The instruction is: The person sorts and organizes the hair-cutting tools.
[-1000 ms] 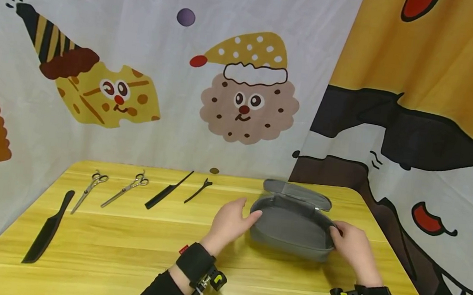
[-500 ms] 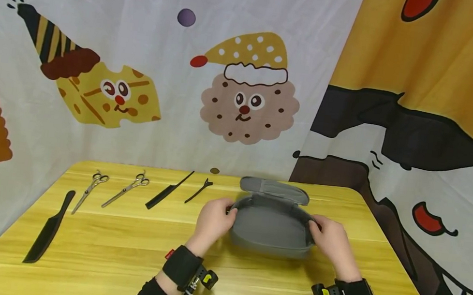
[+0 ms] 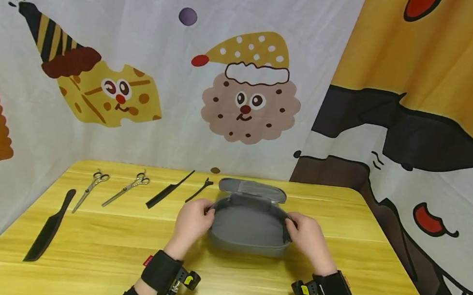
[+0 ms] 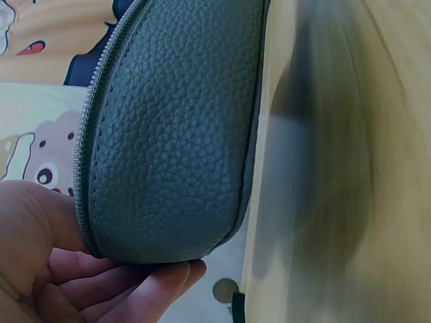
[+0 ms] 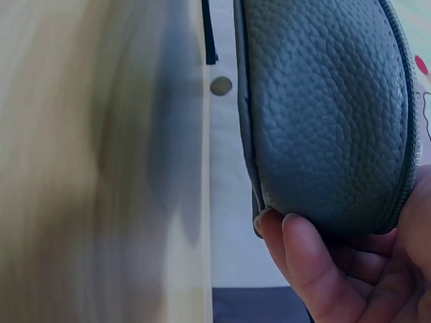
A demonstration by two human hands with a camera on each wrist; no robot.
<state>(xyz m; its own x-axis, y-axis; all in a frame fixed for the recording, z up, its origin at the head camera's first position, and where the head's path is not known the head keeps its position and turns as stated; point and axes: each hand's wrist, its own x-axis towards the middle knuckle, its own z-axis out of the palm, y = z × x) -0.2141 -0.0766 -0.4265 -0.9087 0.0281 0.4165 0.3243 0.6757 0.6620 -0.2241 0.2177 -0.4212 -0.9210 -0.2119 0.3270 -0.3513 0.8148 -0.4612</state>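
Note:
A grey zippered case of pebbled leather-like material is held between both hands, its lid folded back on the far side and its inside bare. My left hand grips the left end, thumb at the rim and fingers under the outside. At the opposite end, my right hand holds the rim the same way. In the left wrist view the zipper teeth run along the edge of the case beside the thumb. The right wrist view has fingertips pressed at the lower corner of the case.
Left of the case on the wooden table lie a wide black comb, two pairs of scissors, a black tail comb and a black hair clip. A printed curtain hangs behind the table.
The case has moved left across the table, from the right side to near the middle, with both hands. My left hand, earlier with fingers spread at its edge, now grips the end.

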